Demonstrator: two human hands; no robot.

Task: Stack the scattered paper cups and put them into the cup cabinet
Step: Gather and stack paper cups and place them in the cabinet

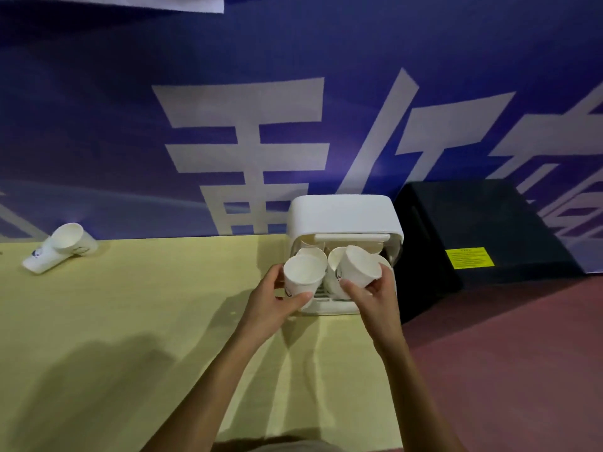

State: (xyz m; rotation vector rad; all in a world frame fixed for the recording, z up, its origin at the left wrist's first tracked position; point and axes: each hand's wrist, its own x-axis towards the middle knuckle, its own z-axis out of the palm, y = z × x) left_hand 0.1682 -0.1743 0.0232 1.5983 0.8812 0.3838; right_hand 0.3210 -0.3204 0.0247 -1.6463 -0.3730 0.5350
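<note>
- The left hand holds an upright paper cup just in front of the cup cabinet. Its fingers curl round the cup's wall.
- The right hand pinches a second cup between thumb and fingers. This cup is tilted, and I cannot tell which way its mouth faces.
- These cups look very light, thin-walled and easy to crush. A soft hold round the middle of the wall, below the rolled rim, probably suits them, and the mouths need lining up before one slides into the other.
- More cups sit inside the cabinet's opening, so room there looks tight. The top edge of the opening lies close above the held cups.
- Two stray cups lie on their sides, touching, at the far left of the desk. They are near its back edge and well apart from the hands.
- The cabinet stands at the desk's right edge, with a black box just beside it. The open room for moving lies to the left.
</note>
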